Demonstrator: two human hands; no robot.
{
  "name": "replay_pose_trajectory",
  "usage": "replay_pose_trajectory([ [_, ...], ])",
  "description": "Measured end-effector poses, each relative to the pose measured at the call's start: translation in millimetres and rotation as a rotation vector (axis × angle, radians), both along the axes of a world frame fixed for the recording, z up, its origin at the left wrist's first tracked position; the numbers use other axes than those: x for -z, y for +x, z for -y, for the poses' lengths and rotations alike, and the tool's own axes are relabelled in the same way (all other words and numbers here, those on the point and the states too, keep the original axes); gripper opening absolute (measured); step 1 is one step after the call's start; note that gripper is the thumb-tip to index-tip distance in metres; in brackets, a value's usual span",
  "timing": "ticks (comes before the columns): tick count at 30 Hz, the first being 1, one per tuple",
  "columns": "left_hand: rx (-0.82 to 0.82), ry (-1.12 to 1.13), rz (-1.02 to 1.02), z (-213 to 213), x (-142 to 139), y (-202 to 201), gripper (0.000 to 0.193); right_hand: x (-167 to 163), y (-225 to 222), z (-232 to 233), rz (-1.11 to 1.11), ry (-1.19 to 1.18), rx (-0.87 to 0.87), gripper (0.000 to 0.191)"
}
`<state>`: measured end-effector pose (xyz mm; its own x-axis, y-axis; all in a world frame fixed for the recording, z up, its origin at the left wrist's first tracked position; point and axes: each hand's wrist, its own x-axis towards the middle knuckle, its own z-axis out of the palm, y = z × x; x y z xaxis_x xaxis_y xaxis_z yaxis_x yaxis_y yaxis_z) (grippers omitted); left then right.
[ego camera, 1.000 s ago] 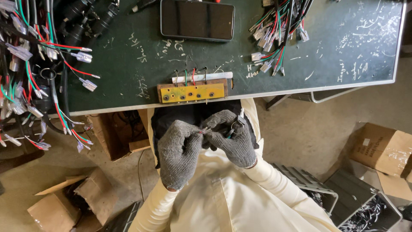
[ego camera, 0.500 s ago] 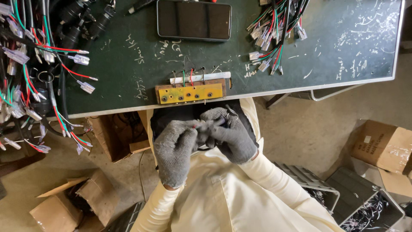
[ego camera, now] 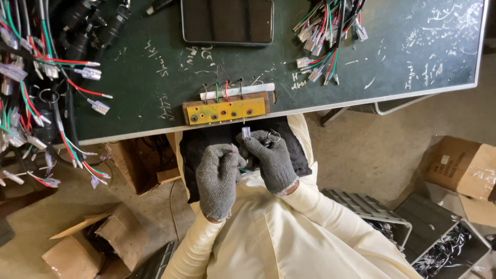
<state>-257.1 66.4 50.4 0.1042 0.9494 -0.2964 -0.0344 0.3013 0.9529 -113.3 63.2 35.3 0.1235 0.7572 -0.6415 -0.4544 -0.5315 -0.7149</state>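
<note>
Both my hands wear grey knit gloves and meet over my lap, just below the table edge. My right hand pinches a small clear plastic connector at its fingertips, with a thin black wire looping beside it. My left hand is closed, fingers curled against the right, and seems to pinch a red-tipped wire. Just above them, a yellow jig block with several holes sits at the edge of the dark green table; short coloured wires and a white bar stand behind it.
A dark tablet lies at the table's far side. Bundles of red, green and black wires with clear connectors lie at the left and upper right. Cardboard boxes and a crate of wires stand on the floor.
My hands have shifted slightly, and the right hand has lifted the clear connector up toward the yellow jig block.
</note>
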Motion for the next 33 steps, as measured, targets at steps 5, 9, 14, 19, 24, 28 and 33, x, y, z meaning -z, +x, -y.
replay_pose_trajectory([
  [5, 0.042, 0.212, -0.077, -4, 6, 2, 0.003, -6, -1, -10, 0.011, -0.067, 0.045, 0.022],
  [9, 0.033, 0.164, -0.123, -10, 7, 3, 0.004, -11, -2, -15, 0.025, -0.066, 0.065, 0.022],
  [14, -0.008, 0.382, -0.396, -20, 5, 5, 0.004, -9, -2, -21, 0.052, -0.053, 0.082, 0.02],
  [19, 0.035, 0.454, -0.566, -33, 10, 7, 0.006, -4, -3, -22, 0.079, -0.032, 0.107, 0.018],
  [24, 0.029, 0.414, -0.603, -34, 17, 11, 0.008, 3, 0, -18, 0.053, -0.007, 0.117, 0.017],
  [28, -0.016, 0.509, -0.669, -34, 19, 16, 0.008, 12, 1, -16, 0.077, 0.077, 0.099, 0.017],
  [33, -0.031, 0.478, -0.665, -35, 19, 19, 0.009, 18, 4, -13, 0.098, 0.056, 0.084, 0.016],
])
